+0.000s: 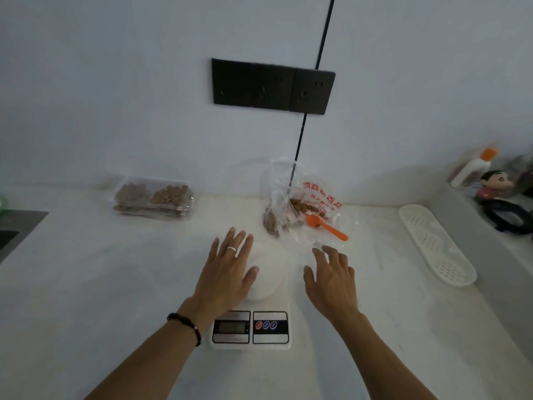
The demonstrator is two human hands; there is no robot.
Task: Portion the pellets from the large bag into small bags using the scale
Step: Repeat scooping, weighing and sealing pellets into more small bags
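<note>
Worktop [115, 284]: pale surface against a white wall, carrying all items below.
Scale [250, 327]: white kitchen scale at centre front, display and buttons facing the person; round weighing plate [269, 280] partly under the left hand.
Left hand [227, 272]: grip wide, fingers straight and spread, palm down over the plate's left part; contact cannot be told. Ring on one finger, dark bracelet at the wrist.
Right hand [331, 280]: grip wide, fingers spread, holding nothing, just right of the scale, fingertips near the large bag's edge.
Large bag [300, 203]: clear plastic with red print, behind the scale by the wall, open, brown pellets [305, 207] inside.
Scoop [326, 226]: orange, lying on the bag's mouth, handle pointing right.
Small bags [154, 197]: filled packets stacked in a clear container, back left.
Tray [438, 243]: white perforated, far right.
</note>
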